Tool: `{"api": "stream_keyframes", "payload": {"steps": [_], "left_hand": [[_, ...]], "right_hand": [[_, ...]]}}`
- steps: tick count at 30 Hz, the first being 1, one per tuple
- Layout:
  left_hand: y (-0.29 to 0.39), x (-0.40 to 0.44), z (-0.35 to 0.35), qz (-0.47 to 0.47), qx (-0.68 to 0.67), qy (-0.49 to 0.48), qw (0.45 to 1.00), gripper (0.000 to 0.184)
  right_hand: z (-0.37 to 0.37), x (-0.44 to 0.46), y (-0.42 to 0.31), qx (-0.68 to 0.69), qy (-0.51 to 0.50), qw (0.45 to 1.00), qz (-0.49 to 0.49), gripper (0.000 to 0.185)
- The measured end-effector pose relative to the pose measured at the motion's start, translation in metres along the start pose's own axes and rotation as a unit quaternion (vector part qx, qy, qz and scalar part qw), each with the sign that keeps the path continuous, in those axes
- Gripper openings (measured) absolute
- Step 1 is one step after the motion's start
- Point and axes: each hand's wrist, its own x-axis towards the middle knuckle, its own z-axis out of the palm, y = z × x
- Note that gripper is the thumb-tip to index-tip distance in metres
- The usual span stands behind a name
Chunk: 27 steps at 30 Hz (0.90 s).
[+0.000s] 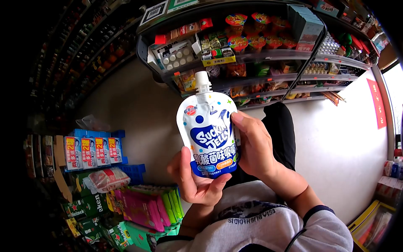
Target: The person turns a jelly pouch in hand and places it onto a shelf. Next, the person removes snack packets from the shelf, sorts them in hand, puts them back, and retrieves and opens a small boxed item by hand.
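Observation:
A white and blue jelly pouch with a white screw cap is held upright in front of my chest, its printed front facing the camera. My left hand grips its lower left edge and bottom, with the thumb on the bottom front edge. On the pouch's right side, my right hand holds the edge, thumb on the front and the other fingers behind it, partly hidden. The cap is on the spout and no finger touches it.
Beyond the pouch stands a shelf of cup noodles and snacks. At the lower left are boxed packs, pink and green bags and green cartons. Dark bottle shelves line the far left. A red strip lies at the right.

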Motion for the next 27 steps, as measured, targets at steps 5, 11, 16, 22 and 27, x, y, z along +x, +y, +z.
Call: {"api": "stream_keyframes", "payload": {"steps": [5, 11, 16, 22, 27], "left_hand": [[-0.003, -0.004, 0.002, -0.033, -0.17, -0.01, 0.985, 0.09], [0.001, -0.003, 0.006, -0.052, -0.214, 0.013, 0.975, 0.092], [0.002, -0.004, 0.008, -0.06, -0.222, 0.029, 0.973, 0.093], [0.001, -0.003, 0.006, -0.032, -0.213, 0.016, 0.976, 0.093], [-0.006, -0.002, -0.003, -0.002, -0.178, -0.039, 0.983, 0.093]], "right_hand": [[-0.004, 0.001, 0.003, 0.025, -0.004, 1.0, 0.012, 0.034], [-0.007, 0.003, 0.011, 0.071, 0.009, 0.997, 0.029, 0.035], [-0.008, 0.004, 0.013, 0.094, 0.0, 0.995, 0.041, 0.035], [-0.006, 0.004, 0.015, 0.105, 0.004, 0.993, 0.055, 0.035], [-0.009, 0.004, 0.017, 0.098, -0.004, 0.993, 0.066, 0.037]]}}
